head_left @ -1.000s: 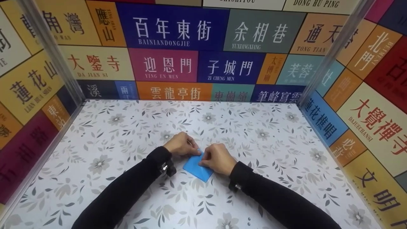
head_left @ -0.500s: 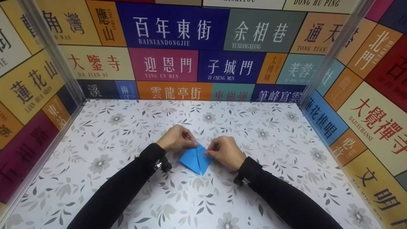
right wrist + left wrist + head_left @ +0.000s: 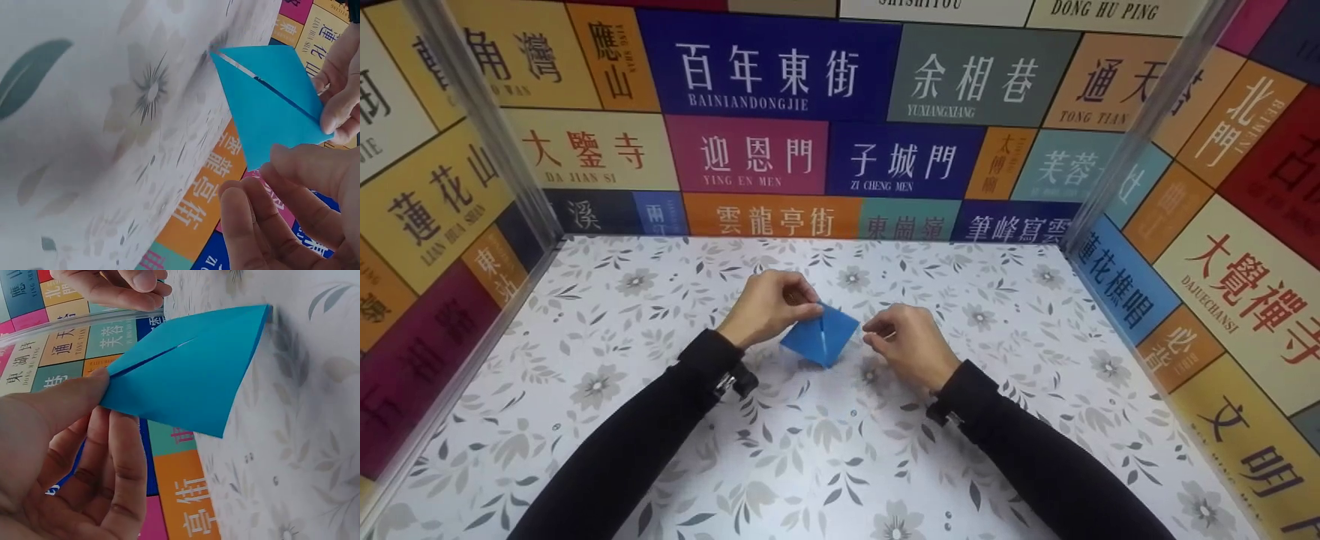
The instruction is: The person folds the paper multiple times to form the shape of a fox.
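Observation:
A blue sheet of folded paper [image 3: 826, 337] is raised off the table, kite-shaped, with a narrow slit between two folded flaps running from its top corner. That top corner is pinched between the thumb and fingers of my left hand [image 3: 772, 304]. My right hand [image 3: 911, 341] hovers just right of the paper's side corner, thumb and index finger slightly apart, holding nothing. The left wrist view shows the folded paper [image 3: 191, 371] slanting out from the left thumb [image 3: 84, 391]. In the right wrist view, the right fingers [image 3: 270, 208] are close to one paper corner.
The table [image 3: 660, 450] wears a white cover printed with grey flowers and leaves. Around its back and sides stand panels [image 3: 765, 67] of coloured blocks with Chinese place names, with clear strips [image 3: 1140, 135] at the corners. Dark bands with small devices circle both wrists.
My left hand has lifted the paper up and away from me. The right hand, which pinched the paper's edge earlier, has let go and moved a little right.

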A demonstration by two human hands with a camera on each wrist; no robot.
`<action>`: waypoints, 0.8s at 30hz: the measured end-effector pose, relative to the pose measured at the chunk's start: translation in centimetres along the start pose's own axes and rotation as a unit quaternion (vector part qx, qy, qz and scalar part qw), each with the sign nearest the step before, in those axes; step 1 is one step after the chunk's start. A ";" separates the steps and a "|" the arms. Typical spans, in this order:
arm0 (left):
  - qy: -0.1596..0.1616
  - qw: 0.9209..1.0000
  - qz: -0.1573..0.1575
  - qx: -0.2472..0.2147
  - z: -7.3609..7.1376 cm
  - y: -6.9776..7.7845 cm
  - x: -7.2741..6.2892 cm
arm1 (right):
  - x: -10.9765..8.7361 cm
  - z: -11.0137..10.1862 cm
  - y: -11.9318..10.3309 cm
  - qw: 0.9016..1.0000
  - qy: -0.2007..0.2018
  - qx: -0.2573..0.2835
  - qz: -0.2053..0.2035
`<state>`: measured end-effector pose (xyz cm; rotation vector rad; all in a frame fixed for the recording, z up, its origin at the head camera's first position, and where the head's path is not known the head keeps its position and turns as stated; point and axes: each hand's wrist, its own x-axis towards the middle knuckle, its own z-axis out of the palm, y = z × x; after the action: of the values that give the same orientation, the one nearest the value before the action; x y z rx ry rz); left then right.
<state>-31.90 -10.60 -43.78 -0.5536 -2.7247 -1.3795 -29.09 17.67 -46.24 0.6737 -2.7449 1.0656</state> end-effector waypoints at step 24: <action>0.039 0.953 0.234 0.191 1.9 1.5 -2.6 | -0.4 -1.7 0.9 0.996 0.013 -0.066 -0.050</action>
<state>-28.76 -9.05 -44.21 -0.9956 -2.4693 -0.7258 -29.22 19.52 -45.59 0.7626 -2.6994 0.8570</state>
